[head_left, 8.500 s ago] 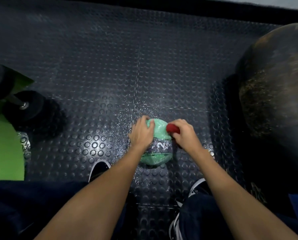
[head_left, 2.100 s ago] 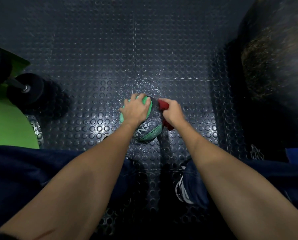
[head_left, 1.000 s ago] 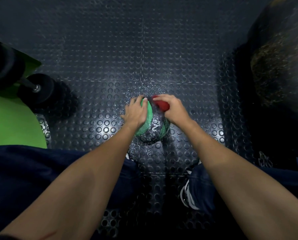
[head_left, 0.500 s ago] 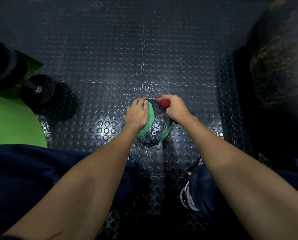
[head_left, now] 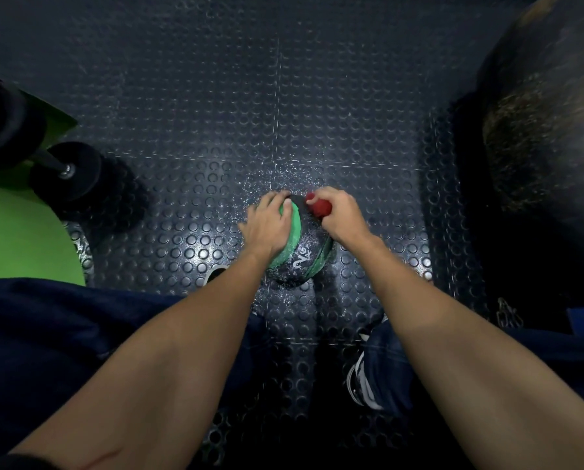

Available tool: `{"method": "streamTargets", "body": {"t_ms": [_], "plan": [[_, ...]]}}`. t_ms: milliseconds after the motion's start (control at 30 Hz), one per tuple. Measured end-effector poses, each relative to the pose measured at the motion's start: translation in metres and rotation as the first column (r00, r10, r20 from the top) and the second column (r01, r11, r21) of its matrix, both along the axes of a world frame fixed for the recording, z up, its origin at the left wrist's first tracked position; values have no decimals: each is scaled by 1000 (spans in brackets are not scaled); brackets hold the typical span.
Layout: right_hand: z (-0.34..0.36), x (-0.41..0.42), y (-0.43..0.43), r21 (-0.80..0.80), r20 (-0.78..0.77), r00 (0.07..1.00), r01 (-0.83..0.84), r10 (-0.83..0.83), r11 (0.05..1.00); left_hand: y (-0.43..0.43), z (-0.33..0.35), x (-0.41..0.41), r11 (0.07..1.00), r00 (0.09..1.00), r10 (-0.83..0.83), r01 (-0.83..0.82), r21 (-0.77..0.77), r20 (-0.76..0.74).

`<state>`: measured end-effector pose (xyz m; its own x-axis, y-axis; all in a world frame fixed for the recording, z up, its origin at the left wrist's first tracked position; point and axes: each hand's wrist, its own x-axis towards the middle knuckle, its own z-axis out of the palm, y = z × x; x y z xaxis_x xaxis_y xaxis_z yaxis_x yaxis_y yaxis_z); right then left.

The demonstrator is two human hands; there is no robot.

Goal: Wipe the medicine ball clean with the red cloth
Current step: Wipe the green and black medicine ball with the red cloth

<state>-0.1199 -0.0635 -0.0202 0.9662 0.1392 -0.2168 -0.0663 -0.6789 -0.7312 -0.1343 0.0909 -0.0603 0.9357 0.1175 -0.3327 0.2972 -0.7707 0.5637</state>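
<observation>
A green and black medicine ball (head_left: 305,247) with white lettering sits on the studded rubber floor between my feet. My left hand (head_left: 269,225) lies over its left green panel, fingers spread and curved around the ball. My right hand (head_left: 341,215) grips the bunched red cloth (head_left: 318,205) and presses it against the ball's upper right, on the black band. Most of the cloth is hidden inside my fist.
A black dumbbell (head_left: 67,171) lies at the left on the edge of a green mat (head_left: 19,232). A large dark ball (head_left: 552,130) fills the right side. Water droplets (head_left: 284,178) speckle the floor beyond the medicine ball. My shoe (head_left: 363,381) is at the lower right.
The ball has been turned, so the black band with lettering now faces up more than the green panel. My right hand with the cloth stays at the upper right, shifting slightly.
</observation>
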Motion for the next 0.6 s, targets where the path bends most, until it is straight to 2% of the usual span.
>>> {"method": "streamTargets", "body": {"t_ms": [67, 100, 200, 233, 300, 333, 433, 533, 600], "plan": [[-1, -5, 0, 9, 24, 993, -119, 119, 993, 0, 2, -2, 1000, 1000, 3, -3, -7, 0], [-4, -7, -1, 17, 32, 993, -117, 116, 993, 1, 3, -3, 1000, 1000, 0, 0, -7, -9], [-11, -7, -5, 13, 10, 996, 87, -87, 996, 1, 6, -3, 1000, 999, -21, 21, 4, -24], [-10, -7, -4, -10, 21, 998, 57, -57, 998, 1, 8, -3, 1000, 999, -24, 24, 11, -29], [-8, -10, -5, -33, 51, 993, -105, 107, 994, 0, 9, -2, 999, 999, -21, 22, 24, -34], [-10, -10, -8, -26, 49, 992, -118, 119, 993, 0, 10, -2, 999, 999, -21, 22, 25, -39], [-12, -5, -13, -6, 0, 999, 49, -49, 999, -1, 10, -1, 999, 998, -30, 32, 23, -47], [-7, -10, -7, -26, 15, 995, -99, 99, 995, -2, 10, -2, 999, 999, -20, 21, 26, -40], [-10, -13, -10, 27, 25, 999, -25, 25, 999, -2, 11, -2, 999, 999, -25, 26, 27, -43]]}}
